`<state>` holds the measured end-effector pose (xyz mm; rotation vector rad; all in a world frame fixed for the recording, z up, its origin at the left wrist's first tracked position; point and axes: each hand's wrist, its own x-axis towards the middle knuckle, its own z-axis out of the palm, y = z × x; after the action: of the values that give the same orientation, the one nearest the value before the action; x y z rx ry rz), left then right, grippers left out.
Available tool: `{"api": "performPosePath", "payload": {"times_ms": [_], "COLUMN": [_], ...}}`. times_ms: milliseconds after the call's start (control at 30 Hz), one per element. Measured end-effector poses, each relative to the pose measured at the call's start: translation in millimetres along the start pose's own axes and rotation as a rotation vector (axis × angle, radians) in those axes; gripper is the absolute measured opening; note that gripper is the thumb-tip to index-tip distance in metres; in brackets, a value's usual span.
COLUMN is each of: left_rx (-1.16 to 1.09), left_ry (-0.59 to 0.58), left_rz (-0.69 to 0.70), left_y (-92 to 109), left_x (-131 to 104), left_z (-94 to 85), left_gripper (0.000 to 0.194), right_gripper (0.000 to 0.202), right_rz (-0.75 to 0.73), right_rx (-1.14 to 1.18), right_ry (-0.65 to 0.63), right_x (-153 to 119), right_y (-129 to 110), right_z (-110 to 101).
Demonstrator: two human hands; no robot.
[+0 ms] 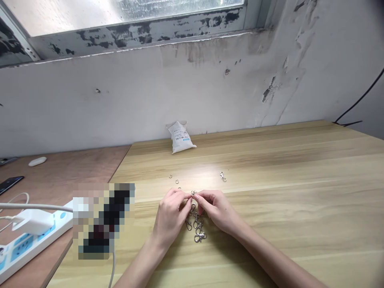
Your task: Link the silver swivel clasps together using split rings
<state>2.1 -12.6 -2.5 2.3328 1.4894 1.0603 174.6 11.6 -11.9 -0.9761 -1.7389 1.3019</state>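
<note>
My left hand [172, 210] and my right hand [217, 208] meet at the fingertips over the wooden table [285, 192]. Both pinch a small metal ring [194, 193], which is partly hidden by the fingers. Just below the fingertips lies a small pile of silver lobster clasps [199, 228], part of it behind the hands. Beyond my left hand are several loose rings [177, 181]. A clasp with a ring [222, 176] rests apart, past my right hand.
A white labelled packet [181, 138] sits near the wall. At left, a brown table [90, 164] holds a power strip [36, 244] with a white charger [34, 222], a phone [10, 184] and a white case [37, 161]. A pixelated dark object [109, 220] and a cable lie left of my hands.
</note>
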Motion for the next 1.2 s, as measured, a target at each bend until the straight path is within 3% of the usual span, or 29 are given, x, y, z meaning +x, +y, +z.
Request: {"api": "performPosePath", "payload": {"times_ms": [200, 633, 1200], "left_rx": [0.057, 0.154, 0.203], "left_ry": [0.001, -0.042, -0.053], "left_rz": [-0.010, 0.116, 0.163], "left_y": [-0.9, 0.1, -0.9], "left_x": [-1.9, 0.1, 1.9], "left_z": [0.4, 1.5, -0.5], "left_gripper": [0.010, 0.013, 0.013], "right_gripper": [0.039, 0.043, 0.045], "right_rz": [-0.032, -0.014, -0.007], "right_rx": [-0.090, -0.053, -0.087], "right_ry": [-0.005, -0.005, -0.028], "right_x": [-3.5, -1.3, -3.0], "right_y": [-0.5, 2.1, -2.3], "right_z": [3.8, 2.9, -1.6]}}
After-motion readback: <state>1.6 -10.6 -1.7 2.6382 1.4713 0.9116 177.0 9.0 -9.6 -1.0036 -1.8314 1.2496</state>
